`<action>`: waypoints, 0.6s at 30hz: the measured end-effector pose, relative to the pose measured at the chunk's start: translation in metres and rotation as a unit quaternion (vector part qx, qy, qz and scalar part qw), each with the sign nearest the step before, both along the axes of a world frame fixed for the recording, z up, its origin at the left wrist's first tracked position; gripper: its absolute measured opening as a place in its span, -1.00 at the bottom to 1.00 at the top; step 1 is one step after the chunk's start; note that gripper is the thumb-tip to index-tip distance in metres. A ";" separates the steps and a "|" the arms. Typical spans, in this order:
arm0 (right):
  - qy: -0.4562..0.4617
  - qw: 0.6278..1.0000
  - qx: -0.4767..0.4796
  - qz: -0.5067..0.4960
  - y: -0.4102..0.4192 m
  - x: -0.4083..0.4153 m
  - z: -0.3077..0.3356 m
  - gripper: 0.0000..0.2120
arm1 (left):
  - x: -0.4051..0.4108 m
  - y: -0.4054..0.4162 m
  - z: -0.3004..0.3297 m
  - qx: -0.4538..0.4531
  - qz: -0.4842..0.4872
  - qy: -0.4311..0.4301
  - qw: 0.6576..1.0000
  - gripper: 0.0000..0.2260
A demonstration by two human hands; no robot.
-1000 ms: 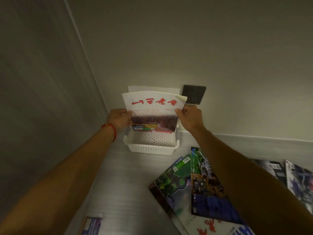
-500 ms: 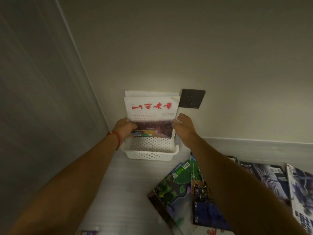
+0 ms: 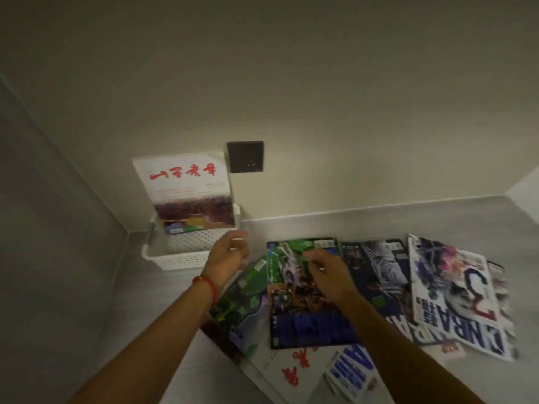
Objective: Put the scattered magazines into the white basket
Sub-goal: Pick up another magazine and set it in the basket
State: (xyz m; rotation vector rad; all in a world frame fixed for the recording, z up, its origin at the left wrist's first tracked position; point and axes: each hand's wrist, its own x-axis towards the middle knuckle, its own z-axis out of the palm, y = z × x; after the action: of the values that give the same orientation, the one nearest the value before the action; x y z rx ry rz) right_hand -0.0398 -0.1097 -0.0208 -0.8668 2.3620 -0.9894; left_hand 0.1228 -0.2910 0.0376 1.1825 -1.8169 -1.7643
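Presently the left hand (image 3: 229, 258), a red band (image 3: 207, 285) at its wrist, hangs above the worktop (image 3: 116, 330) just beside the right front corner of the white basket (image 3: 186, 259); its fingers are loosely curled and hold nothing. The right hand (image 3: 328, 277) is above the green-and-blue magazine (image 3: 303, 325), fingers bent downward toward the cover; motion blur prevents telling whether they touch it, and no grip on it is visible.

The white basket sits in the corner against the wall. One white magazine with red lettering (image 3: 186, 189) stands upright in it, leaning back on the wall, with further paper edges behind it.

On the worktop to the right of the basket the remaining magazines lie flat and overlapping. The green-and-blue magazine lies on top of a green-covered magazine (image 3: 242, 304) to its left and a white one with red characters (image 3: 294, 365) nearer the person. A dark magazine (image 3: 376, 272) lies to its right, partly under a large-lettered magazine (image 3: 455, 295) farther right.

A dark wall socket (image 3: 245, 156) is mounted just right of the upright magazine.
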 end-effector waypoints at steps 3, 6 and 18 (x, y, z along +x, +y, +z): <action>-0.013 0.997 0.021 -0.068 0.078 -0.034 -0.013 -0.79 | -0.035 0.075 -0.024 -0.067 -0.117 -0.015 0.991 -0.74; -0.036 0.985 0.043 -0.165 0.150 -0.069 -0.017 -0.89 | -0.069 0.141 -0.041 -0.131 -0.224 -0.075 0.963 -0.65; 0.002 0.891 0.288 -0.352 0.296 -0.153 -0.058 -0.23 | -0.163 0.261 -0.061 -0.206 -0.363 -0.172 0.893 -0.49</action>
State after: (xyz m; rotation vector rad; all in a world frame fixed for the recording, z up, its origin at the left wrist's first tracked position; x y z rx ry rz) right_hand -0.1932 0.1860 -0.0785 0.2375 2.7847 -0.4253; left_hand -0.0405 -0.0303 -0.0231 0.7078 -2.9480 -1.3869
